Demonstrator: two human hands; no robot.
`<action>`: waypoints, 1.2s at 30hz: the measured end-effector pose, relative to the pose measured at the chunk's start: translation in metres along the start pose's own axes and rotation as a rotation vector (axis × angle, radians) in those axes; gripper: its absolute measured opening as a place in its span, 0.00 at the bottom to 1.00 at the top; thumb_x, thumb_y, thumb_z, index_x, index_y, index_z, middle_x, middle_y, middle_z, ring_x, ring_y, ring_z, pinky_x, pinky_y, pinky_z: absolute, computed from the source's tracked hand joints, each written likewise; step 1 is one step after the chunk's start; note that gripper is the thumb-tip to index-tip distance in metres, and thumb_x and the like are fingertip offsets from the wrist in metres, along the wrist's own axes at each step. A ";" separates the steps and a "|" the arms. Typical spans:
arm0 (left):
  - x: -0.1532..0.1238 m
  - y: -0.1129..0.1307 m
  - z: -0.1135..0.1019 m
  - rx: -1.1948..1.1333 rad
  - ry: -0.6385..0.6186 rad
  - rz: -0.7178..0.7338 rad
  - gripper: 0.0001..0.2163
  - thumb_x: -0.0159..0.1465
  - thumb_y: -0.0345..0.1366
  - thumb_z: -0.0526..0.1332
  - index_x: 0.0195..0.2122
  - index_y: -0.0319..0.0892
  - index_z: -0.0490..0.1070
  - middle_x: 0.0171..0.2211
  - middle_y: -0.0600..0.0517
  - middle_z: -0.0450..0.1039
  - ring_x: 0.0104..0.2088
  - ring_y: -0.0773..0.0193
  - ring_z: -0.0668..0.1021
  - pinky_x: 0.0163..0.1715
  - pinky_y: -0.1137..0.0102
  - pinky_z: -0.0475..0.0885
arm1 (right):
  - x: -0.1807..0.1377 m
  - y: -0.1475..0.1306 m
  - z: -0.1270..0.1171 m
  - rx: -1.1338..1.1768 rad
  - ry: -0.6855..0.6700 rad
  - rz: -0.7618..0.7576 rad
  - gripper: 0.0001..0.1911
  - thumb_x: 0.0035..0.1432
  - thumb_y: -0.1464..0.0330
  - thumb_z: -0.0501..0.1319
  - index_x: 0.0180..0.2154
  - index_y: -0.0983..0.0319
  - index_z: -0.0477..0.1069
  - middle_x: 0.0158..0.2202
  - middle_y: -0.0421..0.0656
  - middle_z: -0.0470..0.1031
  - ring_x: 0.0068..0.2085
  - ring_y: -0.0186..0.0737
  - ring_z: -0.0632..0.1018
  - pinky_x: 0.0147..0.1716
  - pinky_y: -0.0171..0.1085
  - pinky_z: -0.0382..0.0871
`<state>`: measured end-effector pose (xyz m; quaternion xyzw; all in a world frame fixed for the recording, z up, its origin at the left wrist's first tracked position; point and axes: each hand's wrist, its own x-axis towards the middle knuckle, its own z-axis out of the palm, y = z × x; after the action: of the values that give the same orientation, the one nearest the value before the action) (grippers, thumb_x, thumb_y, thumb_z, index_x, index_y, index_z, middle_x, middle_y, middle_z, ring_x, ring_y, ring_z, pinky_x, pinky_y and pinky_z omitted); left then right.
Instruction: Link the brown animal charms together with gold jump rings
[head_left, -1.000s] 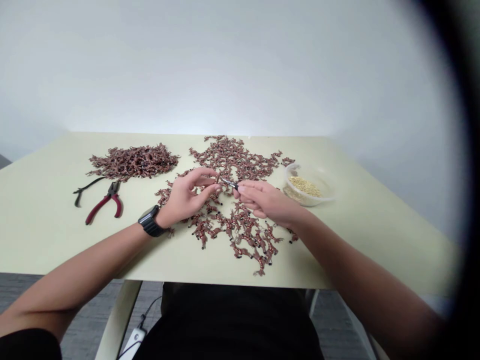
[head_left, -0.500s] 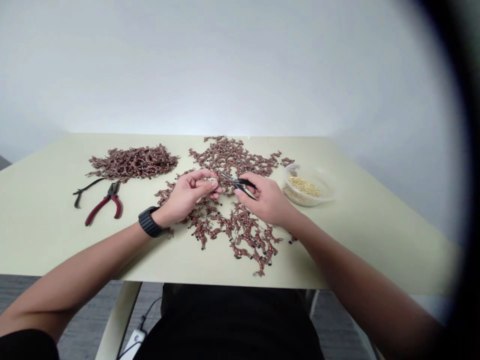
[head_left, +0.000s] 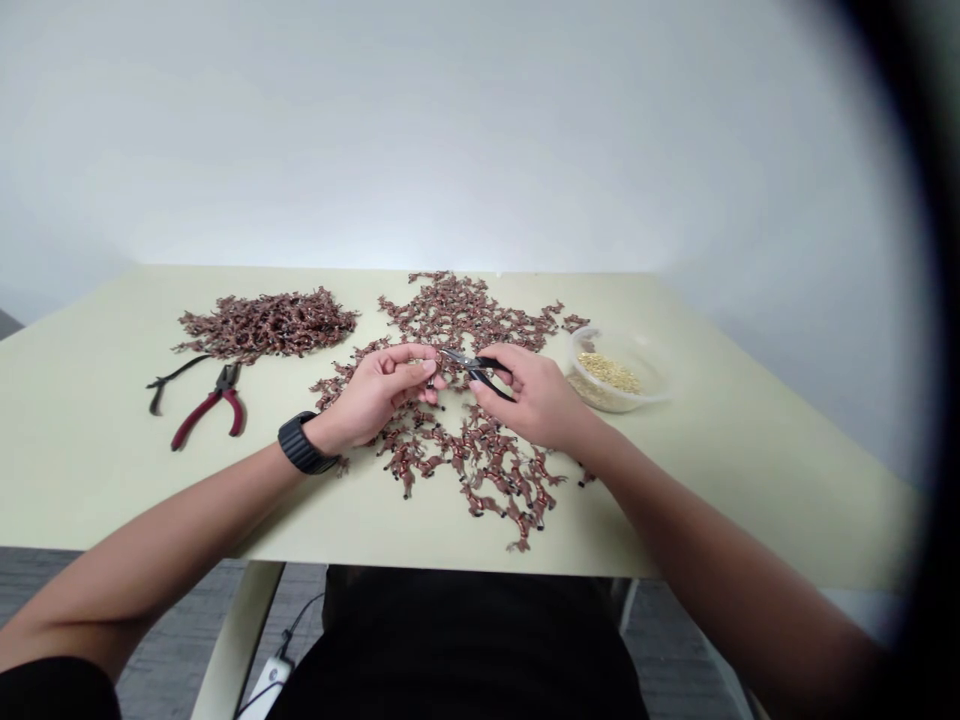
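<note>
My right hand (head_left: 531, 395) is closed around the black handles of small pliers (head_left: 469, 362), whose metal tips point left toward my other fingers. Thumb and forefinger of my left hand (head_left: 386, 390) are pinched together just beside those tips. What they grip is mostly hidden; a small dark bit shows under the thumb. Below and behind both hands spreads a loose layer of small brown deer-like figures (head_left: 495, 460). To the right of my right hand stands a clear plastic bowl (head_left: 660, 375) holding small gold-coloured pieces (head_left: 609, 372).
A denser heap of brown figures (head_left: 270, 322) lies at the back left. In front of it are red-handled pliers (head_left: 210, 405) and a slim black tool (head_left: 176, 378). The table's front edge (head_left: 420, 568) runs close to my body. A pale wall rises behind.
The plier tips have moved slightly left, closer to my left fingertips. My left hand has shifted a little; the figures and bowl stay in place.
</note>
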<state>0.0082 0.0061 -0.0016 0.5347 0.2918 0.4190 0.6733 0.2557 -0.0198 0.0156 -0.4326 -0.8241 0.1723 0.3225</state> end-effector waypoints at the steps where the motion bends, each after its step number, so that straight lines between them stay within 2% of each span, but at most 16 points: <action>1: 0.000 0.000 0.000 -0.018 -0.008 -0.004 0.13 0.63 0.38 0.70 0.47 0.39 0.76 0.35 0.48 0.80 0.30 0.67 0.80 0.34 0.72 0.76 | 0.000 0.000 0.000 -0.003 -0.002 -0.004 0.14 0.66 0.58 0.58 0.48 0.59 0.71 0.40 0.46 0.75 0.36 0.42 0.71 0.34 0.40 0.63; 13: 0.000 0.001 0.000 -0.068 -0.035 -0.031 0.13 0.64 0.37 0.69 0.48 0.39 0.76 0.35 0.49 0.80 0.30 0.69 0.80 0.34 0.74 0.76 | 0.000 -0.002 -0.001 -0.017 -0.002 -0.022 0.14 0.66 0.59 0.58 0.48 0.60 0.72 0.39 0.45 0.74 0.35 0.41 0.71 0.34 0.40 0.62; 16: 0.000 0.000 0.002 -0.025 -0.008 -0.005 0.13 0.63 0.38 0.70 0.47 0.39 0.76 0.34 0.49 0.80 0.30 0.69 0.79 0.33 0.74 0.75 | -0.001 -0.006 0.001 -0.019 0.005 -0.004 0.12 0.66 0.59 0.59 0.44 0.60 0.72 0.35 0.43 0.73 0.33 0.38 0.70 0.32 0.39 0.60; 18: -0.001 -0.002 0.006 0.051 0.032 0.047 0.14 0.63 0.39 0.70 0.46 0.39 0.75 0.34 0.49 0.80 0.29 0.69 0.79 0.32 0.74 0.75 | -0.002 -0.008 0.005 0.008 0.008 0.060 0.12 0.66 0.58 0.58 0.40 0.60 0.71 0.30 0.40 0.69 0.30 0.37 0.68 0.30 0.38 0.58; 22: -0.005 -0.006 0.013 0.351 0.143 0.230 0.14 0.65 0.41 0.68 0.47 0.40 0.71 0.34 0.47 0.82 0.31 0.64 0.82 0.34 0.69 0.78 | -0.004 -0.012 0.016 0.280 -0.049 0.247 0.16 0.67 0.54 0.57 0.35 0.59 0.68 0.26 0.37 0.63 0.26 0.34 0.63 0.26 0.35 0.55; 25: -0.005 -0.009 0.002 0.786 0.231 0.502 0.13 0.66 0.39 0.67 0.48 0.41 0.72 0.39 0.46 0.82 0.38 0.60 0.84 0.37 0.67 0.79 | -0.003 -0.013 0.018 0.654 -0.195 0.418 0.19 0.67 0.51 0.56 0.36 0.59 0.67 0.26 0.36 0.57 0.24 0.31 0.56 0.21 0.33 0.49; 27: -0.001 -0.008 -0.012 1.127 0.191 0.735 0.10 0.66 0.34 0.66 0.48 0.41 0.74 0.42 0.45 0.82 0.41 0.59 0.83 0.41 0.64 0.80 | -0.002 -0.013 0.014 0.932 -0.333 0.543 0.19 0.67 0.50 0.55 0.39 0.59 0.68 0.27 0.35 0.52 0.24 0.31 0.49 0.18 0.32 0.41; 28: 0.001 -0.007 -0.020 1.260 0.125 0.832 0.11 0.66 0.31 0.65 0.50 0.42 0.75 0.43 0.45 0.82 0.42 0.58 0.83 0.42 0.62 0.80 | -0.002 -0.013 0.011 1.049 -0.401 0.591 0.19 0.67 0.50 0.55 0.39 0.60 0.67 0.28 0.35 0.51 0.24 0.31 0.47 0.18 0.32 0.38; 30: 0.004 -0.005 -0.031 1.409 0.023 0.949 0.14 0.66 0.27 0.64 0.52 0.43 0.75 0.49 0.44 0.81 0.48 0.55 0.82 0.48 0.58 0.78 | 0.000 -0.012 0.006 1.193 -0.491 0.640 0.20 0.67 0.50 0.56 0.40 0.61 0.67 0.29 0.35 0.50 0.25 0.31 0.45 0.18 0.32 0.35; 31: 0.005 -0.004 -0.033 1.429 0.009 0.961 0.14 0.66 0.27 0.64 0.52 0.44 0.75 0.50 0.44 0.80 0.50 0.55 0.82 0.50 0.57 0.78 | 0.000 -0.012 0.004 1.217 -0.511 0.648 0.20 0.67 0.51 0.56 0.40 0.61 0.67 0.29 0.35 0.50 0.25 0.31 0.45 0.18 0.32 0.34; 33: 0.004 -0.002 -0.028 1.346 0.060 0.905 0.13 0.66 0.29 0.65 0.51 0.43 0.76 0.48 0.44 0.81 0.48 0.56 0.82 0.48 0.59 0.78 | 0.001 -0.010 0.004 1.170 -0.486 0.631 0.20 0.67 0.50 0.56 0.40 0.61 0.68 0.28 0.35 0.50 0.25 0.31 0.45 0.17 0.32 0.36; 36: -0.001 -0.001 -0.009 0.950 0.184 0.600 0.12 0.66 0.36 0.67 0.50 0.42 0.73 0.44 0.45 0.82 0.42 0.59 0.84 0.39 0.67 0.79 | 0.000 -0.008 0.009 0.842 -0.298 0.504 0.19 0.67 0.50 0.56 0.39 0.60 0.69 0.27 0.36 0.55 0.24 0.31 0.52 0.18 0.33 0.44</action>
<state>0.0006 0.0098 -0.0045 0.7996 0.3408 0.4596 0.1823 0.2449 -0.0243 0.0134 -0.4211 -0.5904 0.6216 0.2962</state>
